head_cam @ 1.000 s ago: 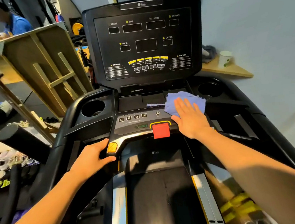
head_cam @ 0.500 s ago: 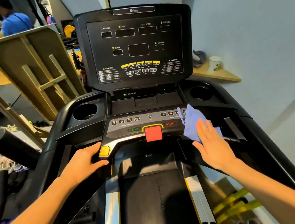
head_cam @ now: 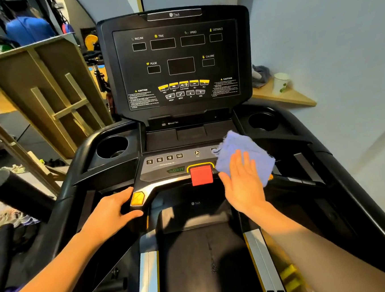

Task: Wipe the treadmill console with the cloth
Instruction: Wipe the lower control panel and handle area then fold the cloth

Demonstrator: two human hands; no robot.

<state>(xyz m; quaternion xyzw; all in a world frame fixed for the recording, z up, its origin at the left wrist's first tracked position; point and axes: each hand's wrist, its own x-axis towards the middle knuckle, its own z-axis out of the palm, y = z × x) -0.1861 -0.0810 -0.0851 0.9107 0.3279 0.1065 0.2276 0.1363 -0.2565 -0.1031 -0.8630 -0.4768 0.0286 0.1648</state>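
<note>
Wiping step, head view: right hand (head_cam: 242, 181) spread flat, pressing blue cloth (head_cam: 243, 152) onto lower button panel (head_cam: 165, 165) beside red stop key (head_cam: 201, 175); left hand (head_cam: 113, 211) curled around handlebar; upright display (head_cam: 179, 63) likely next, needing an upward reach.

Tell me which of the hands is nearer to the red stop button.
Right. The right hand lies on the cloth just beside the red button; the left hand grips the handlebar further away.
</note>
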